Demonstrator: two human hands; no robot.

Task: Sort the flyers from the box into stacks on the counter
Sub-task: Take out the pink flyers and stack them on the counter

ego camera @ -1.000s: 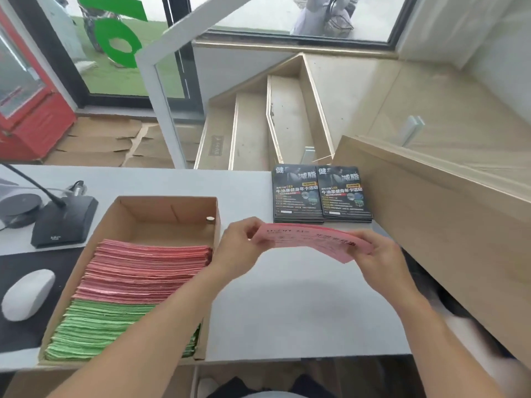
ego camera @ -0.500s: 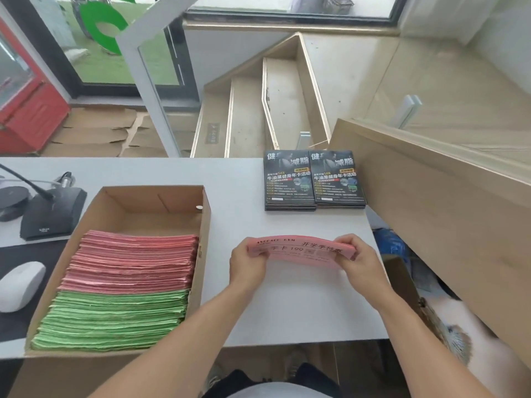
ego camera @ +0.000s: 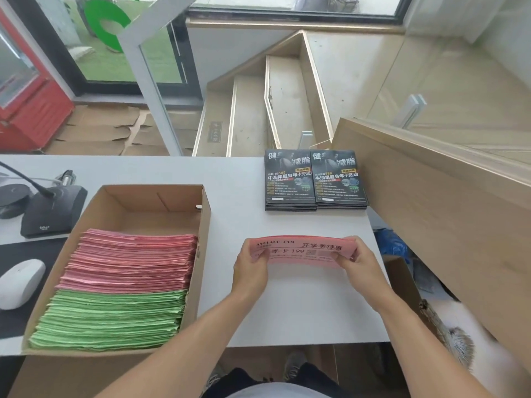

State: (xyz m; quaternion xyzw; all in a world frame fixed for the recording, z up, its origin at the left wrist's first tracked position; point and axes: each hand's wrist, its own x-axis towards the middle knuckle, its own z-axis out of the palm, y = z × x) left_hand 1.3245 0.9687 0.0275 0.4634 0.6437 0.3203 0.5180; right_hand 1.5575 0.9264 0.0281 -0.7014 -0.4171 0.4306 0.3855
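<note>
- Holding a small bundle of pink flyers [ego camera: 301,251] by its two short ends, the left hand [ego camera: 251,268] pinches the left end and the right hand [ego camera: 359,264] pinches the right end; both are closed around the paper, thumbs on top.
- The bundle hangs low over bare white counter [ego camera: 301,311], right of the cardboard box [ego camera: 205,225] and nearer than the two black stacks; whether its lower edge touches the surface I cannot tell.
- The step in hand looks like squaring the bundle and starting a pink stack. To do it well, tap the long edge on the counter so the sheets line up, then lay it flat with the print facing up.
- Leave room beside it for a green stack, and keep it well in from the near edge so nothing slides off.
- The box holds most of the work: pink sheets [ego camera: 135,259] in its middle, green sheets [ego camera: 112,320] at the near end, and the far end bare cardboard.
- Two black flyer stacks [ego camera: 314,179] sit side by side at the far right of the counter, touching each other.
- Left of the box lie a white mouse [ego camera: 20,282] and a black microphone base [ego camera: 54,211].
</note>
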